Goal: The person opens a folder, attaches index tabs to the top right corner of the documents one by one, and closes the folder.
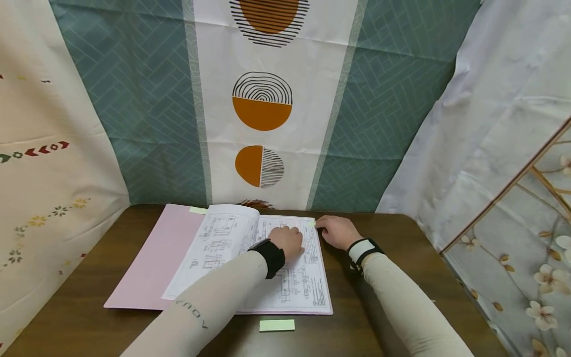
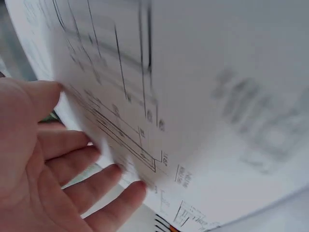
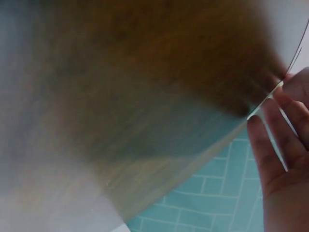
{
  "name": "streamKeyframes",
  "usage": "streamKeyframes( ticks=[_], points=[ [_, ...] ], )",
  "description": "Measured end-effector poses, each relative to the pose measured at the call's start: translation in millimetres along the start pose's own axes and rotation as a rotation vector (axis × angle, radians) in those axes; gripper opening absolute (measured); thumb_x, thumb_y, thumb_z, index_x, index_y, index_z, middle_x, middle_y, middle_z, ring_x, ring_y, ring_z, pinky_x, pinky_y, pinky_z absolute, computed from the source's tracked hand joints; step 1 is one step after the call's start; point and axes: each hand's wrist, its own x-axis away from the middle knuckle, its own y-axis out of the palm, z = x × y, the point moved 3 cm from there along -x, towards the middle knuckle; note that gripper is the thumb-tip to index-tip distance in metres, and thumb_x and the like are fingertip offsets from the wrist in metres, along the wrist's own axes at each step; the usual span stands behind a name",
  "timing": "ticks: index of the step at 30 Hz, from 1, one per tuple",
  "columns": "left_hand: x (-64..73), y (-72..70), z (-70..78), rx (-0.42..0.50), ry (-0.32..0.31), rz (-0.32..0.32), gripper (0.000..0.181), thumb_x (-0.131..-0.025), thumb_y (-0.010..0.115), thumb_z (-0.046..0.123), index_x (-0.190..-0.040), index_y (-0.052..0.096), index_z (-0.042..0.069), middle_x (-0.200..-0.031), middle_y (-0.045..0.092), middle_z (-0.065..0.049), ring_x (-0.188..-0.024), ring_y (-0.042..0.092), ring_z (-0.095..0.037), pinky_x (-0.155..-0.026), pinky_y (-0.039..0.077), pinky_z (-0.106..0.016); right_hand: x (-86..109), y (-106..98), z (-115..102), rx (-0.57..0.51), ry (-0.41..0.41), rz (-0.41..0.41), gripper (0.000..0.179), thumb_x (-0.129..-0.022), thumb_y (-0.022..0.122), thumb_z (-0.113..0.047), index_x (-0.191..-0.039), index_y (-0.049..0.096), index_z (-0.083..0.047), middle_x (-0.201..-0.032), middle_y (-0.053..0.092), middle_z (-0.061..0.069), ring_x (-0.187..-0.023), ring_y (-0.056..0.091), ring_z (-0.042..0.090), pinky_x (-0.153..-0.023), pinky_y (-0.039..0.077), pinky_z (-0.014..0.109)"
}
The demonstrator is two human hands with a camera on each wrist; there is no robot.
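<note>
An open booklet of printed technical drawings (image 1: 308, 292) with a pink cover (image 1: 149, 263) lies on the table. My left hand (image 1: 287, 243) rests on its right-hand page, fingers loosely bent; in the left wrist view the left hand (image 2: 72, 164) touches the paper with spread fingers. At that page's upper right edge is a pale green sticky note (image 1: 312, 224). My right hand (image 1: 339, 232) pinches the note's outer end between thumb and fingertip. The right wrist view has the right hand (image 3: 285, 140) at the note's thin edge, partly cut off by the frame.
Another green sticky strip (image 1: 276, 325) lies on the brown table (image 1: 357, 307) below the booklet. A green tab (image 1: 198, 210) shows at the top of the pink cover. A patterned curtain (image 1: 267, 173) hangs behind the table, with a floral cloth (image 1: 526, 258) at the right.
</note>
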Motion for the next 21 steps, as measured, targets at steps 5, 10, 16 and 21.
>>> streamKeyframes(
  ticks=[5, 10, 16, 21],
  points=[
    [28.1, 2.7, 3.9, 0.003, 0.084, 0.049, 0.039, -0.109, 0.070, 0.046, -0.127, 0.079, 0.012, -0.117, 0.074, -0.002, -0.100, 0.073, -0.020, -0.081, 0.062, -0.035, 9.9, -4.8, -10.6, 0.026, -0.001, -0.033, 0.031, -0.102, 0.070, -0.002, -0.130, 0.080, -0.009, -0.137, 0.075, 0.008, -0.128, 0.071, 0.029, -0.104, 0.058, 0.046],
    [65.9, -6.8, 5.6, 0.076, 0.150, 0.089, 0.035, -0.105, 0.078, 0.039, -0.121, 0.080, 0.008, -0.116, 0.076, -0.005, -0.100, 0.074, -0.023, -0.084, 0.062, -0.035, 26.3, -8.6, -27.2, 0.029, -0.025, -0.052, 0.028, -0.103, 0.074, -0.006, -0.130, 0.081, -0.009, -0.135, 0.076, 0.008, -0.124, 0.073, 0.027, -0.102, 0.059, 0.045],
    [99.1, -10.9, 7.7, 0.166, 0.192, 0.075, 0.038, -0.100, 0.083, 0.041, -0.120, 0.079, 0.009, -0.118, 0.075, -0.004, -0.103, 0.072, -0.023, -0.092, 0.060, -0.036, 51.9, -13.6, -42.9, 0.012, -0.025, -0.067, 0.025, -0.103, 0.079, -0.012, -0.128, 0.082, -0.010, -0.133, 0.077, 0.006, -0.121, 0.073, 0.025, -0.103, 0.059, 0.044],
    [115.1, -6.0, 9.3, 0.251, 0.208, 0.076, 0.042, -0.095, 0.086, 0.044, -0.121, 0.079, 0.011, -0.125, 0.074, -0.004, -0.110, 0.071, -0.024, -0.096, 0.059, -0.038, 73.8, -18.0, -55.9, -0.004, -0.029, -0.073, 0.025, -0.101, 0.082, -0.017, -0.127, 0.083, -0.013, -0.130, 0.077, 0.005, -0.116, 0.074, 0.024, -0.102, 0.060, 0.044]
  ],
)
